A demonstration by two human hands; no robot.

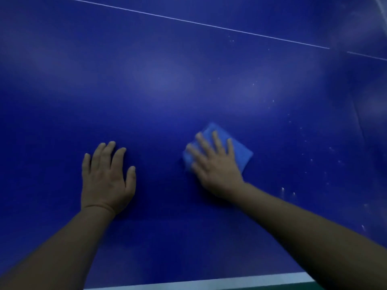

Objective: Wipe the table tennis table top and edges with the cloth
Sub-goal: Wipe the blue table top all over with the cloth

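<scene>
The dark blue table tennis table top (159,80) fills the head view. A folded light blue cloth (240,149) lies flat on it, right of the middle. My right hand (215,164) presses down on the cloth with spread, straight fingers and covers its left part. My left hand (106,176) rests flat on the bare table surface to the left, palm down, holding nothing. Small white specks (310,158) dot the surface to the right of the cloth.
A thin white centre line (194,23) crosses the table at the back. The white edge stripe (209,282) of the near side runs along the bottom, with green floor (312,286) beyond it. The net's reflection blurs the far right.
</scene>
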